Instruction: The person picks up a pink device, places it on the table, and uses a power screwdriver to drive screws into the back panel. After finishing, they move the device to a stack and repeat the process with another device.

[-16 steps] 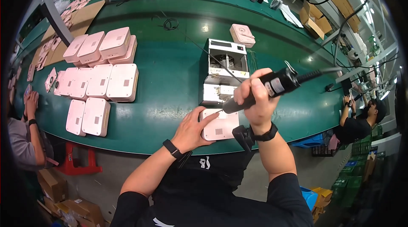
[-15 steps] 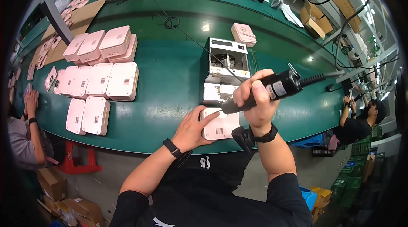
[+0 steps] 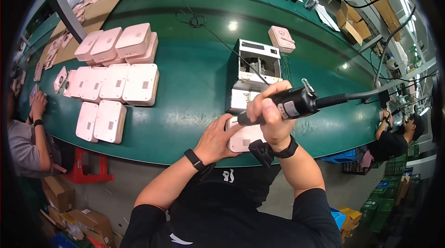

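On the near edge of the green table lies a pale pink plastic case, its slotted vent facing up. My left hand grips its left side, with the index finger stretched over the top. My right hand is wrapped around a black corded electric screwdriver, which slants down to the left. Its tip meets the case near the far left corner, beside my left fingers; the exact contact point is too small to tell. My right hand and the tool cover part of the case. Just beyond stands a screw feeder, partly behind my right hand.
Several pink cases stand in rows and stacks on the left. Another pink case lies beyond the feeder. A thin looped cable crosses the table. Co-workers sit at the left, right and far side. A red stool stands at lower left.
The whole view has shifted a little. The screwdriver has come lower and its tip is closer to the case's far left corner. My left hand still grips the case.
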`<state>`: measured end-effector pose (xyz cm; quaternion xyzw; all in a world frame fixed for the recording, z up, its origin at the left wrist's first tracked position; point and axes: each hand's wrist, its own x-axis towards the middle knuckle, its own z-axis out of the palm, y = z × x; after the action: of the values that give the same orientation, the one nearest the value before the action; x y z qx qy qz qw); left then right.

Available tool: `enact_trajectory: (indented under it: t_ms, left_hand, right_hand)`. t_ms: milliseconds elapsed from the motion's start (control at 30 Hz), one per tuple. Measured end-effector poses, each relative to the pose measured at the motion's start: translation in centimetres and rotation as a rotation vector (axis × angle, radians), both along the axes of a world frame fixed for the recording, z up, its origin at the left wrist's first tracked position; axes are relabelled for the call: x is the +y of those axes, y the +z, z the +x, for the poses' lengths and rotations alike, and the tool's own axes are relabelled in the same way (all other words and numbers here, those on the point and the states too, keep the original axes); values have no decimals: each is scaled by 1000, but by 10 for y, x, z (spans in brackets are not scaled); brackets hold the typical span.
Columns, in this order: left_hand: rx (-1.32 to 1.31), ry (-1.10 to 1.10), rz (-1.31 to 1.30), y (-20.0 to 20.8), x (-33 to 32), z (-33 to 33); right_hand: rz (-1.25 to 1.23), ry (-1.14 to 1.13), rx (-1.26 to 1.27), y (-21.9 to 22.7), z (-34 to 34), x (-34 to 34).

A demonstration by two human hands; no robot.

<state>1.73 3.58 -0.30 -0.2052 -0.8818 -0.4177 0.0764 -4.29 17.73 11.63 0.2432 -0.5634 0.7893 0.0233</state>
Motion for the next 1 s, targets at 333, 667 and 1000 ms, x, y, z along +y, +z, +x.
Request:
enact_trajectory:
  t_ms: [333,667,1000]
  left_hand:
    - [13,-43,32,-9,2,-4]
    - [45,-40,76,-22,0,-2]
    - [46,1,86,-27,4,4]
  right_hand:
    - [152,-17,69,-20,-6,-3]
    - [-46,-42,-96,-22,-6,-9]
    - [-60,19,-34,-21,-11,-2]
